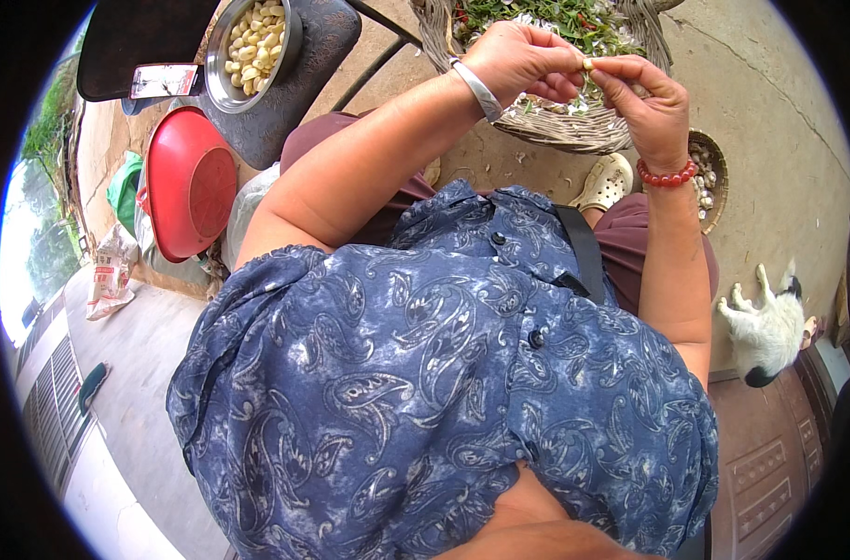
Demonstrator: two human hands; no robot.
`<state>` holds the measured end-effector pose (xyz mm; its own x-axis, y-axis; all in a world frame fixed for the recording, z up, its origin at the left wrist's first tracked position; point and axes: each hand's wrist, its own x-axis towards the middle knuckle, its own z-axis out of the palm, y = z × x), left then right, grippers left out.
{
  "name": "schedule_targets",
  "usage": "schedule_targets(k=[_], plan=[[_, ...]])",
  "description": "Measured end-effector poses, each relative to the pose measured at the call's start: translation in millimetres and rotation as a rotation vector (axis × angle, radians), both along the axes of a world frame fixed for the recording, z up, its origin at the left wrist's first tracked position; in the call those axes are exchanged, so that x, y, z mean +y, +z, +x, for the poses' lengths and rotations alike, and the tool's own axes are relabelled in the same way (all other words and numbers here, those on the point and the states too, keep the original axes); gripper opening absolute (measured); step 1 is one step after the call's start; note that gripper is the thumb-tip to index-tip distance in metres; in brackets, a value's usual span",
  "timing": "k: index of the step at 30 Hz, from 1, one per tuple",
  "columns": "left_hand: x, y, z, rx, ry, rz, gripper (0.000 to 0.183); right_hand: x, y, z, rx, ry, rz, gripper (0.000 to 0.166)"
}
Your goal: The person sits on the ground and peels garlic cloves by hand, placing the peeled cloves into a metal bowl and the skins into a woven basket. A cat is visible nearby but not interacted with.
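Note:
My left hand (519,61), with a silver bangle at its wrist, and my right hand (645,91), with a red bead bracelet, meet at the fingertips. Between them they pinch a small pale garlic clove (588,64), mostly covered by the fingers. Below the hands is a wicker basket (558,133) holding green leaves (572,21), bits of red and white papery garlic skins (579,105). Peeled garlic cloves (257,49) fill much of a steel bowl (218,73) at upper left. Partly behind my right wrist, a small round basket (720,178) contains garlic bulbs (705,168).
The bowl rests on a dark padded seat (257,133). A red plastic basin (173,189) leans beside it, near a green bag (123,192) and a printed sack (110,276). A black-and-white dog (768,329) lies on the concrete floor (761,140) at right.

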<state>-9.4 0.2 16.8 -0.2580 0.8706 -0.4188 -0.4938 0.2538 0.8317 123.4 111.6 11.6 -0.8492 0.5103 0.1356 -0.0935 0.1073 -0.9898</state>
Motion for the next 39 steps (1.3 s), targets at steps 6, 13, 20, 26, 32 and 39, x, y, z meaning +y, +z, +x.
schedule_targets(k=[6,13,20,26,32,39], plan=[[1,2,1,-0.003,0.017,0.002,0.018,-3,1,-2,-0.007,-0.049,-0.059,0.014],[1,0,0,-0.015,0.042,0.023,0.017,-4,0,-4,-0.025,-0.047,-0.088,0.018],[3,-4,1,0.023,0.084,0.065,0.013,-3,-5,-3,-0.07,-0.052,-0.335,0.017],[0,-1,2,0.155,0.057,0.088,0.011,-2,-10,-8,-0.022,-0.043,-0.662,0.017],[5,-2,1,0.358,0.042,0.051,0.014,0,-8,-7,-0.097,-0.109,-0.621,0.015],[2,-4,0,0.362,0.06,0.103,0.017,-9,-4,-8,-0.138,-0.103,-0.391,0.013]])
